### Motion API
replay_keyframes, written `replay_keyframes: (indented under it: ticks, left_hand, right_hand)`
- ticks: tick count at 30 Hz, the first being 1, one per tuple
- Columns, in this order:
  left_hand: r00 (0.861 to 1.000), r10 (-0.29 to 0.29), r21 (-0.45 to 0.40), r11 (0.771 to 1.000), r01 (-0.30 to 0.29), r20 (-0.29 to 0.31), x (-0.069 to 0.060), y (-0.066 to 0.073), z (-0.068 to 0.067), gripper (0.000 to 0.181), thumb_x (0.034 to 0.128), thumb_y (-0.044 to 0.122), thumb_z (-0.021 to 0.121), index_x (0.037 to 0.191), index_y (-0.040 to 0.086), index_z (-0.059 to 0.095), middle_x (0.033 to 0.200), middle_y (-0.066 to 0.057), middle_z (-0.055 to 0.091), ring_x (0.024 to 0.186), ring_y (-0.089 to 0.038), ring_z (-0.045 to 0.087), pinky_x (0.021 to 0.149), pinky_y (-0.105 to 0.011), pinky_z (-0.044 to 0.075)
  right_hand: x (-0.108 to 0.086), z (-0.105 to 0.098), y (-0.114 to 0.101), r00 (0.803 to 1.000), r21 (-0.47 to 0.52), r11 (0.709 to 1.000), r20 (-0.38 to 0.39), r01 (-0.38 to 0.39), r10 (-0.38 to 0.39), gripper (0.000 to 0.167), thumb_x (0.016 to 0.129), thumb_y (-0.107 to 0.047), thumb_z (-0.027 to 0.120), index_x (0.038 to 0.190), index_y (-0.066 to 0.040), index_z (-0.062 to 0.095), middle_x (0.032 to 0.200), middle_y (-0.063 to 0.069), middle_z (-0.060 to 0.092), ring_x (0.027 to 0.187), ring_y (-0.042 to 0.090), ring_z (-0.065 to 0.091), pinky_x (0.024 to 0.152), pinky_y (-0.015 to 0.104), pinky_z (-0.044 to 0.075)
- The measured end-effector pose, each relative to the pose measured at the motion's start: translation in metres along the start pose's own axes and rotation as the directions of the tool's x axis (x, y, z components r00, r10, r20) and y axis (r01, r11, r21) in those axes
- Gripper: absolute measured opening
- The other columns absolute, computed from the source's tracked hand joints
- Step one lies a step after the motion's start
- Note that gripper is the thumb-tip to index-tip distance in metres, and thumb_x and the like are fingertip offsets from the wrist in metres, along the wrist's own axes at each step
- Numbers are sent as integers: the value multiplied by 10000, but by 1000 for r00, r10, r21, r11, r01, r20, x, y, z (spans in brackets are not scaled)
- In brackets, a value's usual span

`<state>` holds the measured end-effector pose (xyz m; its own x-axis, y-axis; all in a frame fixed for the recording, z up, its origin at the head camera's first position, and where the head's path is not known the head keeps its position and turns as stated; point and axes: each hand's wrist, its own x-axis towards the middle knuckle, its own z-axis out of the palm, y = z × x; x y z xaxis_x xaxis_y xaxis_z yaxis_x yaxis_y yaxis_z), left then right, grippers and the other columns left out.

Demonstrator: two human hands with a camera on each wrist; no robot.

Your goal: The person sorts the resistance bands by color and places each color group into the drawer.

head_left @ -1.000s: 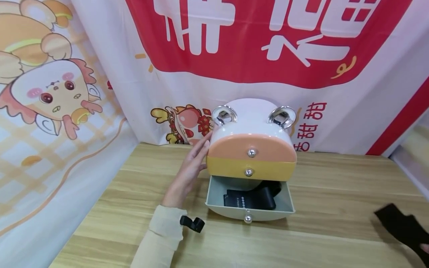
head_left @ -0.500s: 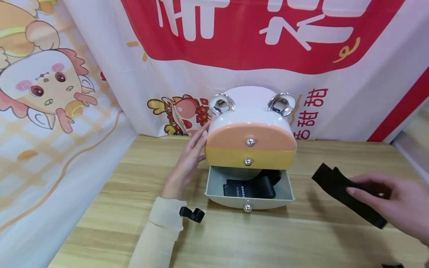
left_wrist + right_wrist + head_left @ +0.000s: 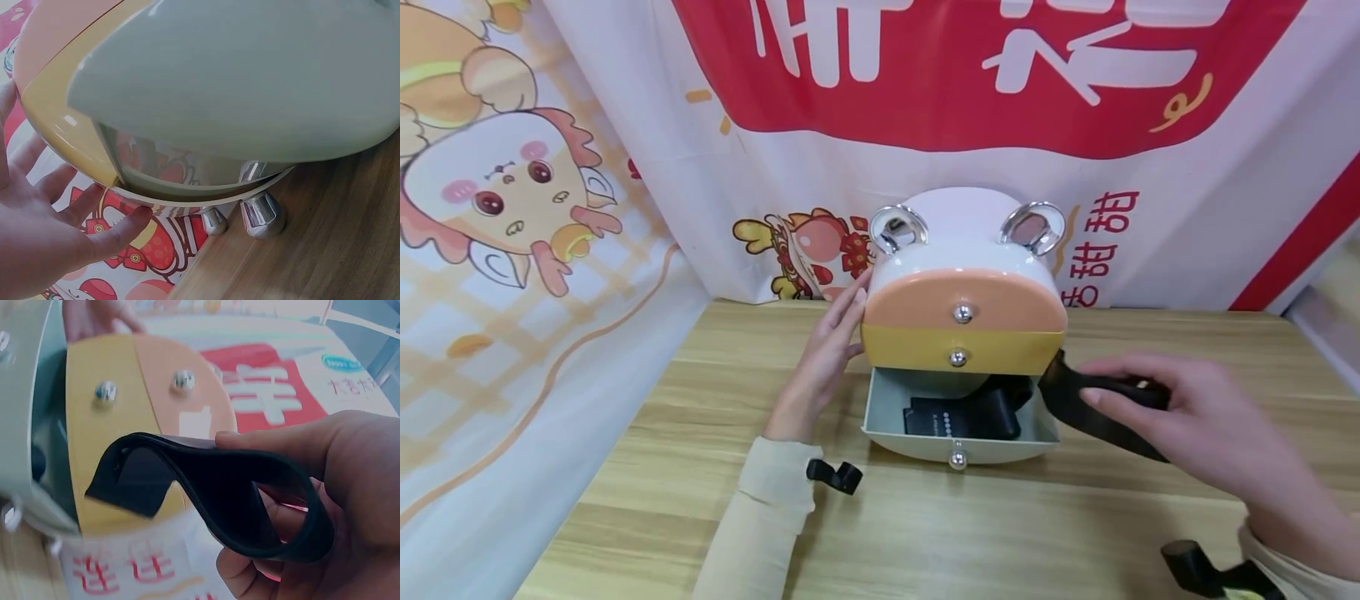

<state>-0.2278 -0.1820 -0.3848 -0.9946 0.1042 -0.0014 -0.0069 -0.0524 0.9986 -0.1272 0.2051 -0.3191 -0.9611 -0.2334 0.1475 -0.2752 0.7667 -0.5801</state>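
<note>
A small rounded drawer cabinet [image 3: 970, 221] with a white top, silver ears and coloured drawers stands on the wooden table. Its pale green bottom drawer [image 3: 880, 417] is pulled out, and inside lies a folded black item [image 3: 970, 417] with small white print. My left hand [image 3: 823, 358] rests against the cabinet's left side, fingers extended and spread, as the left wrist view also shows. Between thumb and fingers my right hand [image 3: 1195, 425] pinches a folded, looped black strap [image 3: 244, 506]. The strap's free end is at the open drawer's right edge; whether it touches cannot be told.
The orange top drawer [image 3: 966, 296] and yellow middle drawer [image 3: 887, 348] are closed, each with a silver knob. A printed cloth [image 3: 820, 175] hangs close behind the cabinet, and another patterned cloth [image 3: 647, 367] borders the table's left. Black camera mounts sit at both wrists.
From the right edge of the head view, my right hand has brought the black strap leftward to the open drawer. The left hand stays against the cabinet. The head view has tilted slightly.
</note>
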Motion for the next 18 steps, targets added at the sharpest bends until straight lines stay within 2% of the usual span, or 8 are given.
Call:
replay_keyframes:
  ticks: [2, 3, 6, 8, 9, 13, 16, 18]
  left_hand:
    - [1000, 4, 1, 1000, -4, 2, 0, -1, 0, 472, 1088, 607, 522, 1555, 549, 489, 1697, 215, 403, 1569, -161, 397, 1211, -618, 427]
    - [1000, 6, 2, 1000, -6, 3, 0, -1, 0, 472, 1089, 606, 521, 1556, 548, 488, 1696, 216, 405, 1568, -160, 397, 1209, -615, 429]
    - [1000, 15, 2, 1000, -15, 10, 0, 0, -1, 472, 1094, 599, 515, 1561, 539, 487, 1692, 216, 409, 1562, -153, 403, 1201, -603, 440]
    - [1000, 21, 2, 1000, -21, 10, 0, 0, -2, 472, 1097, 594, 513, 1564, 531, 487, 1690, 214, 413, 1560, -150, 403, 1197, -599, 444]
    - [1000, 24, 1, 1000, -24, 10, 1, 0, -2, 473, 1098, 591, 511, 1566, 527, 487, 1691, 212, 413, 1560, -151, 404, 1196, -599, 445]
    - [1000, 21, -6, 1000, -21, 6, 0, 1, -2, 476, 1098, 590, 511, 1569, 522, 487, 1694, 205, 413, 1564, -153, 402, 1193, -597, 451]
    - [1000, 10, -10, 1000, -10, 2, 0, 0, -1, 475, 1094, 594, 521, 1563, 530, 490, 1694, 208, 411, 1559, -151, 410, 1191, -585, 457]
    - [1000, 4, -16, 1000, -4, -1, 0, -1, 1, 471, 1092, 593, 527, 1557, 529, 498, 1692, 206, 415, 1548, -159, 424, 1188, -581, 460]
  right_hand:
    - [5, 4, -10, 998, 23, 999, 46, 30, -31, 308, 983, -320, 811, 1282, -247, 793, 1207, 88, 802, 873, 200, 643, 611, 237, 539]
    - [7, 5, -15, 997, 24, 999, 60, 47, -48, 297, 975, -323, 820, 1265, -264, 798, 1172, 54, 807, 823, 187, 632, 593, 237, 522]
    - [14, 12, -33, 987, 48, 991, 96, 122, -126, 262, 967, -308, 828, 1226, -275, 807, 1121, -19, 805, 804, 161, 597, 584, 242, 484]
    - [20, 19, -45, 977, 60, 981, 93, 187, -192, 212, 963, -300, 834, 1174, -293, 819, 1092, -74, 803, 818, 145, 611, 626, 260, 485]
    - [24, 23, -51, 971, 68, 974, 93, 214, -220, 187, 963, -283, 834, 1149, -304, 822, 1084, -97, 801, 877, 138, 641, 675, 261, 518]
    - [38, 42, -70, 949, 120, 953, 120, 278, -292, 152, 977, -230, 816, 1122, -270, 833, 1131, -86, 813, 1074, 161, 721, 896, 383, 619]
    - [48, 54, -75, 938, 127, 948, 155, 293, -311, 145, 985, -178, 800, 1123, -204, 836, 1135, -35, 821, 1108, 199, 748, 946, 480, 631]
    - [52, 60, -77, 931, 116, 946, 173, 304, -321, 141, 987, -147, 791, 1119, -164, 836, 1118, -14, 826, 1084, 199, 758, 946, 487, 632]
